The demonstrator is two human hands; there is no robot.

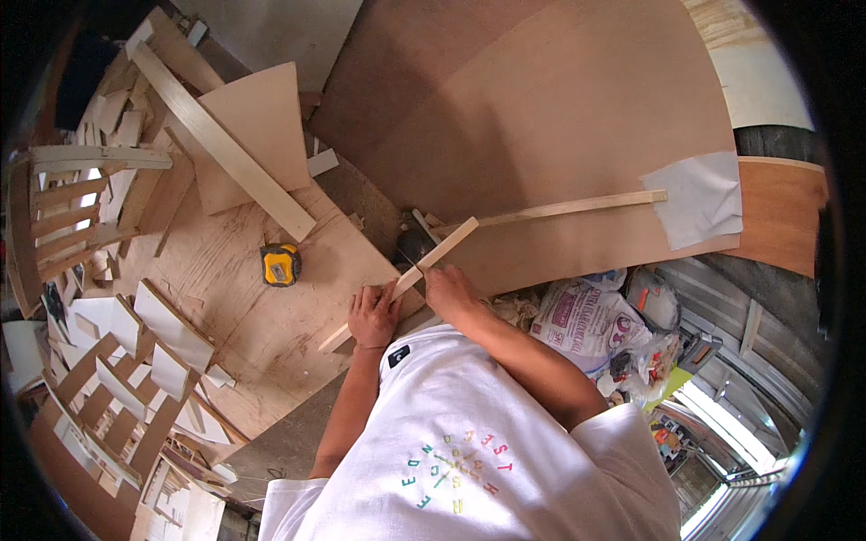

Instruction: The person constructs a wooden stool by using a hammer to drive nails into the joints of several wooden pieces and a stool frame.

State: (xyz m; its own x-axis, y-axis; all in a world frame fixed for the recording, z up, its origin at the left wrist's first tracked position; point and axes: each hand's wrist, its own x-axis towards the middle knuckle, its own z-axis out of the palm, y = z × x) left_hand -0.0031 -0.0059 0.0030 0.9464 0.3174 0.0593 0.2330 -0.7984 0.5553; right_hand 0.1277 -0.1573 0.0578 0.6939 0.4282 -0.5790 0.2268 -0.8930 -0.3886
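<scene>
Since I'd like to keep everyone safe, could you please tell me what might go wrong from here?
1. The right hand grips a thin, dark tool at the pale, straight wooden strip; if it is a blade, a slip might reach the left hand on the same strip.
2. The strip's far end overhangs the flat, light-brown wooden tabletop, so it could tip or twist if the left hand eases off.
</scene>
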